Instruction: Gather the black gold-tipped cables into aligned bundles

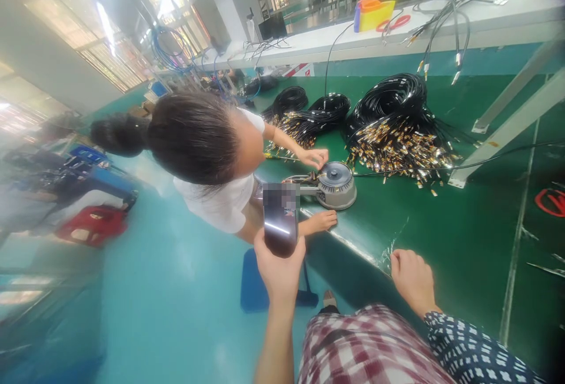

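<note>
My left hand (280, 266) is closed around the lower end of a dark smartphone (281, 234), held upright in front of the co-worker; part of the phone's top is blurred out. My right hand (414, 281) rests at the edge of the green tabletop (424, 219), its fingers curled in, with nothing showing in them. Beyond the phone stands a round grey bench machine (336, 187) with a dark disc on top. A co-worker's hand (314, 157) touches the machine's far side, and that person's other hand (324, 220) lies at the table edge.
Coiled black cables (392, 102) with gold-coloured ends lie in several bundles behind the machine. A white shelf (326, 46) runs above them, bearing a yellow box (375, 16) and loose cables. Slanted white supports (512, 125) stand at right. The co-worker (212, 190) sits at left.
</note>
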Tool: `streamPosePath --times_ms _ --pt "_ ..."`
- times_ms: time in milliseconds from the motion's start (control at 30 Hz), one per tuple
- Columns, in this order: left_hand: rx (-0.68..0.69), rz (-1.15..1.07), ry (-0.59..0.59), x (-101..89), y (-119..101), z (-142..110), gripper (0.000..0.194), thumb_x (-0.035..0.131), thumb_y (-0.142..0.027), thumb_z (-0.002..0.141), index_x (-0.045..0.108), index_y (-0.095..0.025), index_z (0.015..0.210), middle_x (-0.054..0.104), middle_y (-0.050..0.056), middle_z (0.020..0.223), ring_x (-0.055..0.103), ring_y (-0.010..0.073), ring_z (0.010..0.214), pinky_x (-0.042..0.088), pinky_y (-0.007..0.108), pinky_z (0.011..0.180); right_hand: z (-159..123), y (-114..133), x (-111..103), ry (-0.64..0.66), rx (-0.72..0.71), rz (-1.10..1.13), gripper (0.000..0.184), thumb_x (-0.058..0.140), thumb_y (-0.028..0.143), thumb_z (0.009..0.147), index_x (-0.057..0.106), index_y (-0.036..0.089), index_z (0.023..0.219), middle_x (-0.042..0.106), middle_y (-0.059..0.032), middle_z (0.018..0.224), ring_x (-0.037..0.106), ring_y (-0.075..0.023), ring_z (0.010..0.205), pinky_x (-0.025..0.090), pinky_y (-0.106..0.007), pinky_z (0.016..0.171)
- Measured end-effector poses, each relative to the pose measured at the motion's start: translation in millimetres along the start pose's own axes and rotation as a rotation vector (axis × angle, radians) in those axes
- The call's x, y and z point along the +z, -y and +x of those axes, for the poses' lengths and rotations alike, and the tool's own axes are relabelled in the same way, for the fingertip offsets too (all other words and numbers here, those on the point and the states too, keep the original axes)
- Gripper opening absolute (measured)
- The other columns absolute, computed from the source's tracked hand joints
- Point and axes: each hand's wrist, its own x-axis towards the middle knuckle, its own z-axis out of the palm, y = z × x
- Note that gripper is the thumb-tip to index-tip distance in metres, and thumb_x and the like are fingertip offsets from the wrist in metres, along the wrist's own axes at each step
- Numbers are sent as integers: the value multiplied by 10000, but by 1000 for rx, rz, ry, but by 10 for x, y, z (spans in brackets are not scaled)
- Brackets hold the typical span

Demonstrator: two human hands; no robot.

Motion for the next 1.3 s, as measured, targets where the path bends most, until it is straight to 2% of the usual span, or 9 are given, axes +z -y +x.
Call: streamPosePath --times_ms 533,1300 --pt "31 13 -7 -9 44 -6 668 788 -402 599 510 -190 1169 632 89 1082 629 264 996 502 429 882 -5 19 -31 13 8 -2 301 362 302 964 615 171 866 633 -87 846 522 -222 780 312 -331 677" --pt "-20 4 -3 8 -13 -10 673 779 -403 568 515 -180 1145 640 104 1084 635 278 984 500 455 883 8 16 -33 24 15 -27 258 414 291 953 625 168 871 634 -78 838 529 -225 775 302 -319 664"
